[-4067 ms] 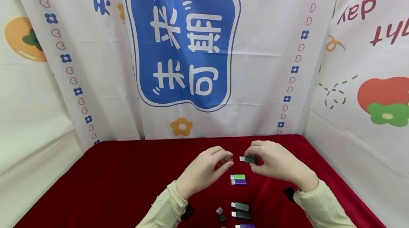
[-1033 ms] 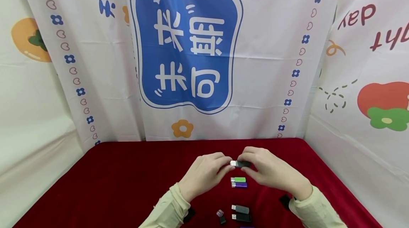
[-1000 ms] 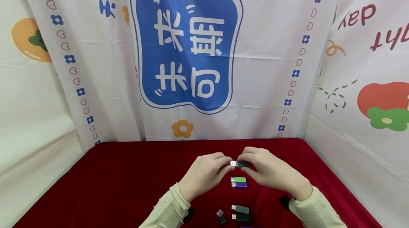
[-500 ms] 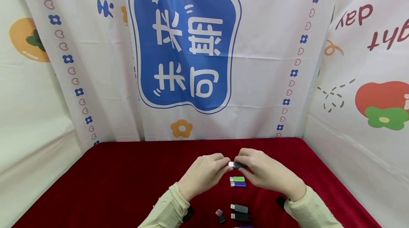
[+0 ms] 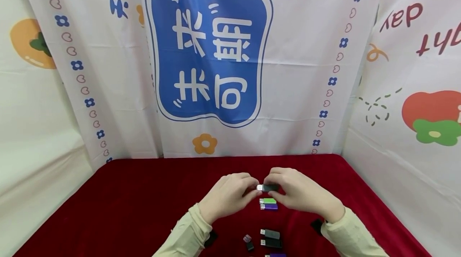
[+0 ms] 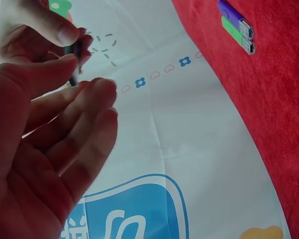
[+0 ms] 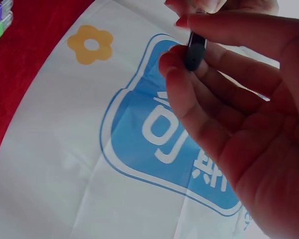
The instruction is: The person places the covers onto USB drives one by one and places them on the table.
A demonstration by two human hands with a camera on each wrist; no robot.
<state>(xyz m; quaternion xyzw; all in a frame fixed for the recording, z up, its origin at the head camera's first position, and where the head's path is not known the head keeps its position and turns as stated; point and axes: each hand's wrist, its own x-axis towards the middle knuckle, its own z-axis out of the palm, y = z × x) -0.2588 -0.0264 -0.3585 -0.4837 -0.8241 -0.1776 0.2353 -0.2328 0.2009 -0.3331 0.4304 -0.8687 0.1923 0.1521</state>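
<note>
Above the red table, my right hand (image 5: 302, 193) grips the body of a dark USB flash drive (image 5: 271, 187), its end showing between thumb and fingers in the right wrist view. The metal plug points left, towards my left hand (image 5: 227, 193). The left thumb and fingertips pinch the plug end, where a small clear cap sits; the fingers partly hide it. Just below lie a green flash drive (image 5: 268, 201) and a purple flash drive (image 5: 270, 206), side by side with clear caps over their plugs.
Nearer the front lie a grey uncapped flash drive (image 5: 271, 233), a black one (image 5: 272, 243) and a purple one (image 5: 276, 255) cut off by the frame. Left of these are a clear cap (image 5: 246, 238) and a small dark cap-like piece (image 5: 249, 245). Printed white cloth (image 5: 288, 89) hangs behind.
Some four seconds ago the cap in my left hand and the drive in my right were apart; now they meet. In the last half second both hands have lowered slightly.
</note>
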